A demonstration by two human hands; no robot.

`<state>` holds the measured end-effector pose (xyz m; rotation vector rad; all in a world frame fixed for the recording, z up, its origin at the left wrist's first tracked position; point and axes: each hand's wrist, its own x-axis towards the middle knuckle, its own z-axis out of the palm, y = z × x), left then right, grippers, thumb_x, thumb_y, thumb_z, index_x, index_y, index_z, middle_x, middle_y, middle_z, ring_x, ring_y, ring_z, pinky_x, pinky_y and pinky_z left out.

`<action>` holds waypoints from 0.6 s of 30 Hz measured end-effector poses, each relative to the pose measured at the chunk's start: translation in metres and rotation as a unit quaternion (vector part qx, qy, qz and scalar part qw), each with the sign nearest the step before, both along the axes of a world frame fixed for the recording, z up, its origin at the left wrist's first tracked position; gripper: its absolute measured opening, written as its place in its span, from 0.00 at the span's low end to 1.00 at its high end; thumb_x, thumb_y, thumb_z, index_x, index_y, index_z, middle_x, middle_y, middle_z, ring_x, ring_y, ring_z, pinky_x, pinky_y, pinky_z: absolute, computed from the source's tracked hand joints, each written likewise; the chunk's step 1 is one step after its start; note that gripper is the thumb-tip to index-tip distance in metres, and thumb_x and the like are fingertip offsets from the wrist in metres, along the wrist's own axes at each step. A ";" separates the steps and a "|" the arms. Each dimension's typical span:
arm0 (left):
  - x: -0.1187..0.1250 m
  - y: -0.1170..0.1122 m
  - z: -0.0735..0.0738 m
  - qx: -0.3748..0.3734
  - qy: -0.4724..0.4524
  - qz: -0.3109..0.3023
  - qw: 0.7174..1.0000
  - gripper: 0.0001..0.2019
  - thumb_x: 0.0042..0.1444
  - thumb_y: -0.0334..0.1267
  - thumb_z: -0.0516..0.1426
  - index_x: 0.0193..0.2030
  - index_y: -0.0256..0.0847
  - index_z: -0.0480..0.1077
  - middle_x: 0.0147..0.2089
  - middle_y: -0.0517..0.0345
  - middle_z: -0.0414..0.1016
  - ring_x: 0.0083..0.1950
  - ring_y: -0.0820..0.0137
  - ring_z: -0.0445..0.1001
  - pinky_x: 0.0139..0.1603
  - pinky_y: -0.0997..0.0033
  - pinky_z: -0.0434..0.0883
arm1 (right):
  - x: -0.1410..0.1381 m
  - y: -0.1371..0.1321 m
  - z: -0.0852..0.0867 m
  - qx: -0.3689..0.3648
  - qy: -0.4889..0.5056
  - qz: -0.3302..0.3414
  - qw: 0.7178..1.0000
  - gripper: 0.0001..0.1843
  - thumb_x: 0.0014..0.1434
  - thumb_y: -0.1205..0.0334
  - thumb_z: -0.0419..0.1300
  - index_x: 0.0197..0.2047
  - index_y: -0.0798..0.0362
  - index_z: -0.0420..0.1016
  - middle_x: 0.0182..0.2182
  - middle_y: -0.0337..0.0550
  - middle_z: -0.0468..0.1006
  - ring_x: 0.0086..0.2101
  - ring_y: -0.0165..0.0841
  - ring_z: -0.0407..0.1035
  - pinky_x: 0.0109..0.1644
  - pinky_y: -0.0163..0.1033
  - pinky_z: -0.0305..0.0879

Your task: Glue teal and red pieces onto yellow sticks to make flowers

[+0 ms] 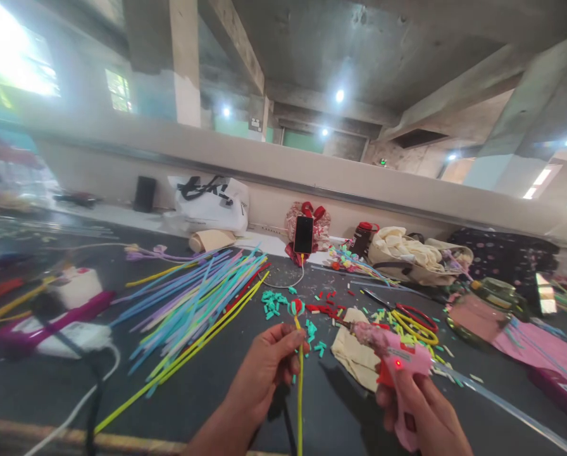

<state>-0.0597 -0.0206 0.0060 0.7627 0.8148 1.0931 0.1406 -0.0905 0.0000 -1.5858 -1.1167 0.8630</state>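
Between the thumb and fingers of my left hand point(276, 351) is a yellow pipe cleaner point(300, 405), held upright. Its top carries a small red, white and teal flower head point(295, 308). My right hand point(419, 405) grips a pink glue gun point(409, 358) by the handle, its red light lit and its nozzle pointing left toward the flower. A long clear glue stick point(506, 405) runs out of the gun's back. Under the nozzle lies a folded cream cloth point(354, 351). Short teal pieces point(274, 304) and red pieces point(328, 309) are scattered just beyond my left hand.
A pile of coloured pipe cleaners point(202, 304) spreads on the left, near a white power strip point(74, 335) with cords. Scissors with red and yellow handles point(416, 323) lie beyond the gun. A phone point(304, 235) stands at the back. A green jar point(497, 294) is at right.
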 end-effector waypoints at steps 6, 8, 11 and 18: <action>-0.001 0.001 -0.001 0.016 -0.002 -0.013 1.000 0.09 0.43 0.39 0.59 0.23 0.36 0.66 0.19 0.64 0.69 0.13 0.85 0.58 0.12 0.86 0.53 | 0.027 0.021 -0.016 0.024 -0.023 -0.128 0.991 0.19 0.46 0.45 0.55 0.25 0.54 0.64 0.14 0.29 0.64 0.18 0.26 0.61 0.20 0.29 0.55; -0.002 0.001 0.000 0.012 -0.004 -0.016 1.000 0.08 0.43 0.38 0.60 0.23 0.36 0.66 0.20 0.64 0.69 0.14 0.85 0.59 0.12 0.86 0.53 | 0.026 0.022 -0.018 0.006 -0.096 -0.125 0.987 0.18 0.45 0.45 0.55 0.25 0.54 0.64 0.14 0.30 0.65 0.17 0.27 0.61 0.20 0.30 0.54; -0.003 0.001 0.001 0.013 -0.008 -0.017 1.000 0.08 0.43 0.38 0.60 0.24 0.36 0.67 0.20 0.64 0.69 0.14 0.84 0.60 0.12 0.86 0.53 | 0.023 0.023 -0.015 -0.023 -0.189 -0.133 0.973 0.19 0.46 0.45 0.54 0.28 0.54 0.66 0.19 0.36 0.72 0.21 0.31 0.66 0.23 0.32 0.58; -0.008 0.002 0.003 -0.013 -0.064 0.002 0.998 0.06 0.41 0.34 0.60 0.23 0.35 0.67 0.19 0.63 0.70 0.14 0.84 0.61 0.12 0.87 0.55 | 0.028 0.019 -0.006 -0.074 -0.375 -0.114 0.917 0.26 0.53 0.41 0.43 0.38 0.54 0.67 0.26 0.45 0.76 0.29 0.38 0.71 0.29 0.37 0.62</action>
